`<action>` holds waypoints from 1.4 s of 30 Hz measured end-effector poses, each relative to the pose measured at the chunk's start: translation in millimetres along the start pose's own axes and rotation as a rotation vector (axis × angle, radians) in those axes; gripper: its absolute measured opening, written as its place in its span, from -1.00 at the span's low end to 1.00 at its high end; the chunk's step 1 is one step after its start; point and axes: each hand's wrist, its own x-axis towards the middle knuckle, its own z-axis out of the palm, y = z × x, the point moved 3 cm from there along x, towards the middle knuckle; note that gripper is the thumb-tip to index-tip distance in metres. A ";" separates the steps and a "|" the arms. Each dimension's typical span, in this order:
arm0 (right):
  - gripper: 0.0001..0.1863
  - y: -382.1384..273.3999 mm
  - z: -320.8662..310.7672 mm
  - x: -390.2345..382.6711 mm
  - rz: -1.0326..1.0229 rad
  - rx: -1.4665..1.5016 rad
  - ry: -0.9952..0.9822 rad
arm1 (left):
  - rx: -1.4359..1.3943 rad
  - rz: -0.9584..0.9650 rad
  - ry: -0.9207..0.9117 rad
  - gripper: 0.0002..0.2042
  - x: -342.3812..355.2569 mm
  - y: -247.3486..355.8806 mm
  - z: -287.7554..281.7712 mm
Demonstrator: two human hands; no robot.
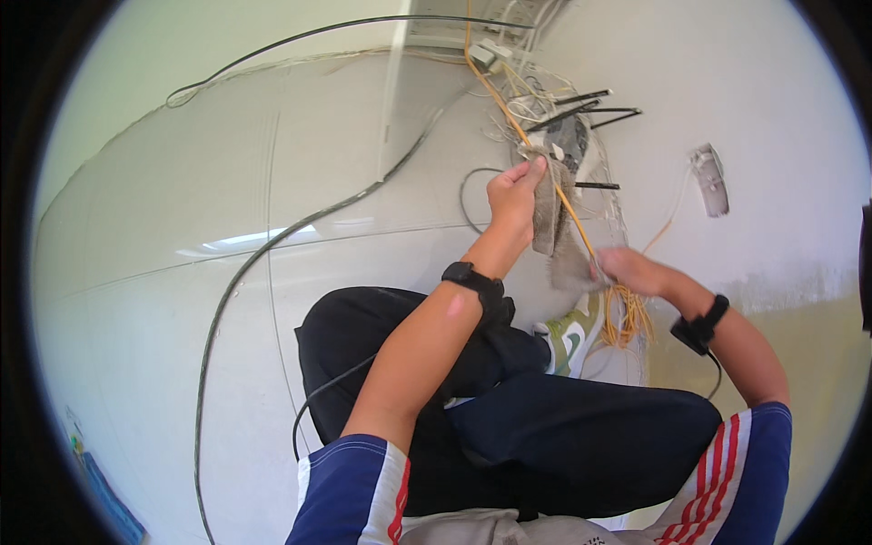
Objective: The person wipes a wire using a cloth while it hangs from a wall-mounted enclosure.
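My left hand (514, 200) is closed, thumb on top, around a grey-brown cloth (545, 218) at the orange cable (576, 218). From there the cloth hangs down toward my right hand (633, 270). That hand is closed at the lower stretch of the cable, by the cloth's lower end; its fingertips are partly hidden and a little blurred. The cable runs taut between both hands and continues up to the top of the view. Below my right hand lies a loose bundle of the same orange cable (627, 318), beside my green and white shoe (574, 338).
A thick black cable (272, 243) curves across the pale floor tiles (345, 263) on the left. Tangled wires, black rods (618, 116) and a white adapter (490, 56) crowd the far wall edge. An opened wall box (710, 182) sits in the right wall.
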 end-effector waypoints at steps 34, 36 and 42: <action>-0.86 -73.1 -183.2 281.7 -0.136 1.094 0.452 | 1.061 0.761 0.079 -0.81 -10.5 37.9 16.4; -0.85 -64.1 -190.6 292.0 -0.230 1.044 0.378 | 1.045 0.725 0.069 -0.82 1.8 38.0 11.8; -0.83 -84.9 -187.5 271.2 -0.308 0.983 0.267 | 1.082 0.684 0.119 -0.83 20.1 41.3 -2.7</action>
